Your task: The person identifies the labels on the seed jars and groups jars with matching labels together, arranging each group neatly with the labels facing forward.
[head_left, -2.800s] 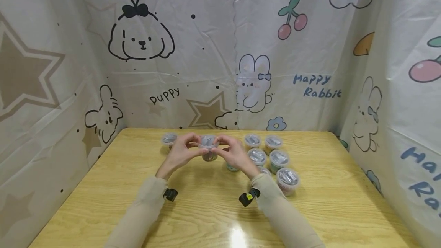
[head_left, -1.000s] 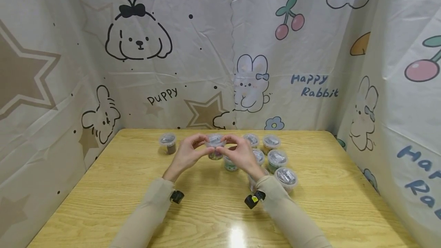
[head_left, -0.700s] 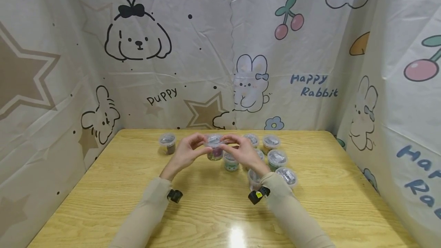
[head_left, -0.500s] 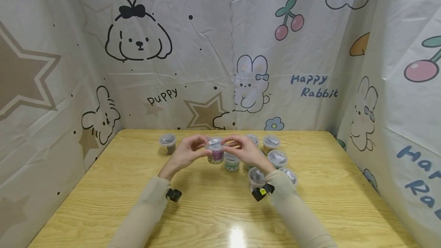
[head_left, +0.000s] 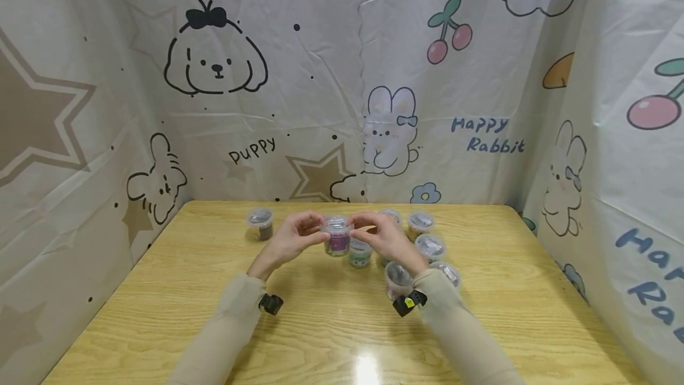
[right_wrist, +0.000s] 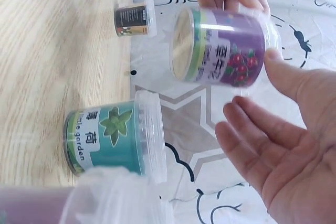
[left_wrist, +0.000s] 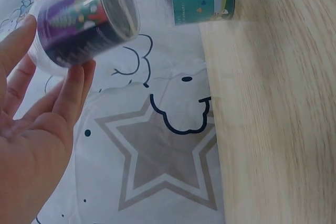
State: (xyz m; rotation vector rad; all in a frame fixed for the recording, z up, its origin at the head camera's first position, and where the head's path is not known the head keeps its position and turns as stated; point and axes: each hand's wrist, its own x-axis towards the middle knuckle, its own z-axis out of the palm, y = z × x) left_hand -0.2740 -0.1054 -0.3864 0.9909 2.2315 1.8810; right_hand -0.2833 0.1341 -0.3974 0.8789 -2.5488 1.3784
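A clear-lidded plastic tub with a purple label (head_left: 338, 245) is held above the table, its bottom showing in the right wrist view. My left hand (head_left: 291, 236) pinches its lid rim from the left, thumb in front and fingers behind. My right hand (head_left: 386, 237) holds the rim from the right; its thumb touches the lid, while some fingers stand apart from the tub in the right wrist view. The label shows red berries and "little garden". A teal tub with a mint leaf (right_wrist: 113, 135) stands close by on the right, partly behind my right hand in the head view.
A dark-labelled tub (head_left: 260, 224) stands alone at the back left of the wooden table (head_left: 299, 325). More lidded tubs, such as one at the back right (head_left: 421, 223) and one near my right wrist (head_left: 398, 278), stand in a group. A printed curtain (head_left: 315, 106) closes off the back.
The held tub has moved slightly right and been turned, so its purple label now faces forward. My right forearm has swung a little right, uncovering more of the tub near the wrist.
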